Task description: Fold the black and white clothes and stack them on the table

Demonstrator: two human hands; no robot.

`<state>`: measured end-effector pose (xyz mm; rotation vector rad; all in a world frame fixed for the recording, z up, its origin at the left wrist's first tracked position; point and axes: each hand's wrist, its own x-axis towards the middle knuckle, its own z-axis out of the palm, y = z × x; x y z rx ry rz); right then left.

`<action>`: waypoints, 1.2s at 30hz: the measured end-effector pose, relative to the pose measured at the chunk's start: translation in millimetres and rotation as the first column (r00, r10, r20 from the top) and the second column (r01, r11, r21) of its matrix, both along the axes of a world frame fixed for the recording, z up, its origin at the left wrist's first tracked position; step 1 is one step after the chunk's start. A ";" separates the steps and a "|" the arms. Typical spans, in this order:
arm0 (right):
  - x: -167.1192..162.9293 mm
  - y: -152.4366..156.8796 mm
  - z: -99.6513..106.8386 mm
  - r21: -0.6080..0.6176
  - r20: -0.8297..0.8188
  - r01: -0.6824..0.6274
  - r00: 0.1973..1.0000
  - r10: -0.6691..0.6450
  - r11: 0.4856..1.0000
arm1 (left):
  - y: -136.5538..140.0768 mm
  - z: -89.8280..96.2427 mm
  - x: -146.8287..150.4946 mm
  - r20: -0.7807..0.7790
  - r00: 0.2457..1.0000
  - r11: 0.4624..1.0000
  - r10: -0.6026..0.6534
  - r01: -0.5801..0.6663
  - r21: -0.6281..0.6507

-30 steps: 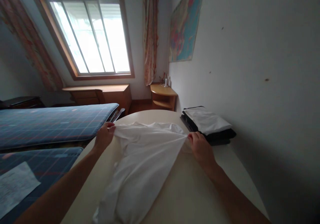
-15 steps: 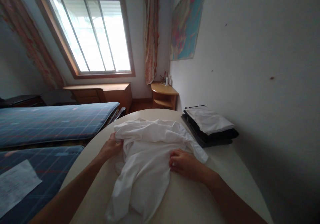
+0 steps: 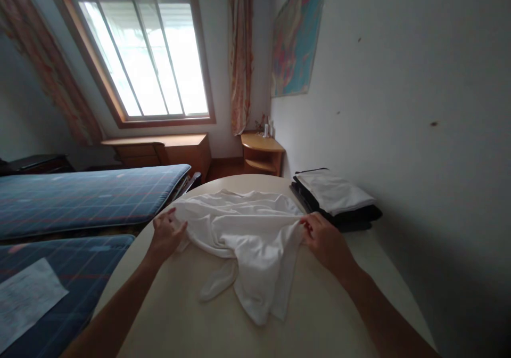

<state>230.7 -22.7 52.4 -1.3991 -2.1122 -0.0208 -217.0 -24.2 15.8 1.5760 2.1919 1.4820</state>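
Note:
A crumpled white garment (image 3: 255,246) is spread across the cream round table (image 3: 179,315), with loose folds and a narrow sleeve-like piece hanging toward me. At its left edge is my left hand (image 3: 167,235), thumb and fingers apart around the fabric's border. My right hand (image 3: 323,238) pinches the garment's right side between thumb and fingers. A fold runs fairly straight across the cloth toward the right hand. Just beyond that hand lies a stack of folded clothes, a white piece (image 3: 335,190) on top of black ones (image 3: 355,217).
Blue plaid mattresses (image 3: 88,198) lie to the left, with a paper sheet (image 3: 30,294) on the nearer one. A wall (image 3: 419,187) borders the right side. Beyond the table stand a corner shelf (image 3: 261,144) and a wooden desk (image 3: 186,140) under the window.
My right hand has moved right and away from me, drawing the garment's near part with it. The fabric that hung toward me is shorter and shifted right. My left hand has moved slightly left, its fingers spreading.

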 end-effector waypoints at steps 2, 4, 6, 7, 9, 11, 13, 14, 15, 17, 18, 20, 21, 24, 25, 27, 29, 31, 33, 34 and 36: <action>-13.0 -14.3 6.6 -0.190 -0.024 -0.224 0.974 0.223 0.956 | -15.1 -5.2 20.5 -0.217 0.976 1.000 0.019 -0.014 0.026; -23.9 -26.3 11.0 -0.381 -0.040 -0.401 0.908 0.418 0.833 | -31.2 -6.1 38.7 -0.304 0.953 0.996 0.003 -0.030 -0.086; -30.4 -32.7 11.6 -0.497 -0.059 -0.479 0.850 0.523 0.724 | -45.6 -5.2 50.9 -0.300 0.951 0.948 -0.078 -0.023 -0.318; -32.1 -33.5 10.5 -0.524 -0.068 -0.495 0.836 0.545 0.694 | -51.4 -5.2 54.5 -0.283 0.951 0.921 -0.124 0.005 -0.389; -33.4 -32.2 6.3 -0.539 -0.077 -0.507 0.825 0.560 0.673 | -59.1 -7.3 58.3 -0.238 0.944 0.901 -0.229 0.113 -0.418; -33.6 -29.8 1.3 -0.536 -0.076 -0.491 0.838 0.541 0.686 | -61.2 -12.2 61.1 -0.190 0.930 0.908 -0.316 0.239 -0.344; -33.9 -28.3 -2.9 -0.530 -0.076 -0.467 0.858 0.509 0.708 | -58.6 -17.9 66.3 -0.136 0.918 0.906 -0.372 0.328 -0.267; -33.9 -27.8 -4.3 -0.521 -0.075 -0.458 0.865 0.495 0.720 | -56.1 -20.2 70.0 -0.109 0.920 0.910 -0.377 0.345 -0.232; -33.4 -26.9 -5.4 -0.509 -0.073 -0.450 0.872 0.484 0.734 | -53.0 -21.7 74.0 -0.082 0.927 0.918 -0.365 0.345 -0.196; -30.2 -23.0 -6.3 -0.474 -0.072 -0.436 0.885 0.459 0.765 | -46.5 -21.3 81.5 -0.008 0.946 0.937 -0.325 0.321 -0.135; -26.8 -19.4 -6.2 -0.446 -0.078 -0.424 0.895 0.438 0.788 | -43.4 -19.1 83.7 0.042 0.951 0.945 -0.307 0.309 -0.110; -15.7 -9.6 -4.9 -0.342 -0.110 -0.385 0.923 0.370 0.857 | -38.6 -10.6 82.7 0.158 0.951 0.959 -0.265 0.277 -0.057; -8.0 -3.9 -3.7 -0.265 -0.132 -0.349 0.936 0.325 0.899 | -37.0 -5.1 78.9 0.215 0.950 0.971 -0.228 0.238 -0.020; 19.7 11.9 1.4 0.019 -0.194 -0.117 0.974 0.119 0.993 | -34.8 9.8 55.5 0.367 0.930 0.993 -0.004 -0.040 0.114; 28.7 15.7 3.0 0.107 -0.206 -0.023 0.977 0.045 0.994 | -34.8 12.1 45.5 0.410 0.908 0.976 0.078 -0.153 0.153; 42.7 20.7 5.0 0.225 -0.201 0.105 0.978 -0.060 0.969 | -35.0 11.1 27.1 0.452 0.875 0.942 0.175 -0.282 0.182; 48.2 22.2 4.8 0.266 -0.165 0.160 0.979 -0.119 0.950 | -35.0 4.3 15.0 0.503 0.852 0.952 0.144 -0.258 0.163; 44.5 20.9 3.4 0.262 -0.146 0.188 0.977 -0.154 0.947 | -34.7 -3.7 11.6 0.565 0.823 0.984 0.049 -0.136 0.112; 34.2 17.0 2.4 0.215 -0.158 0.179 0.977 -0.146 0.960 | -34.5 -9.0 15.6 0.559 0.829 0.997 -0.030 -0.013 0.073; 28.1 14.2 2.2 0.165 -0.165 0.144 0.979 -0.117 0.976 | -34.8 -10.4 19.5 0.516 0.854 0.997 -0.070 0.040 0.069; 16.5 8.1 1.7 0.022 -0.145 -0.018 0.989 0.021 1.000 | -36.7 -11.8 28.2 0.375 0.911 0.986 -0.170 0.156 0.066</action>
